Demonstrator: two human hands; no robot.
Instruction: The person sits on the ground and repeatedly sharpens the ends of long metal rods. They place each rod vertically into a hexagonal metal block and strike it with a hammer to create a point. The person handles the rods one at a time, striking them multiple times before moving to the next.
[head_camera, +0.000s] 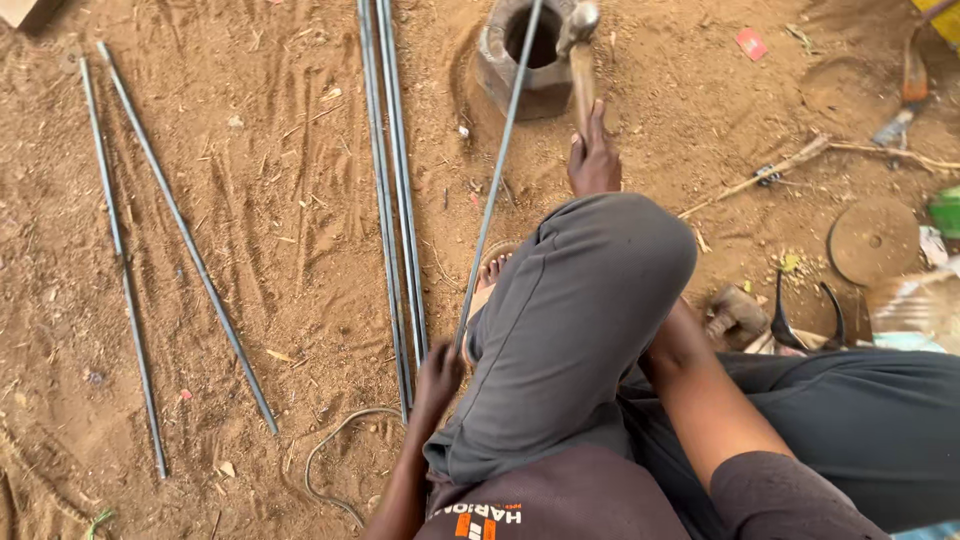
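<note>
Left hand (438, 378) closed around thin steel rod (497, 175), far end resting across metal ring (527, 57) on dirt ground (280, 200). Right hand (594, 160) gripping wooden-handled hammer (581, 45), head at ring's rim. More rods (392, 180) lying alongside.

Grey steel rods (392, 200), reddish-brown dirt ground (270, 200), grey trousers (570, 320), brown wooden hammer handle (583, 90)
</note>
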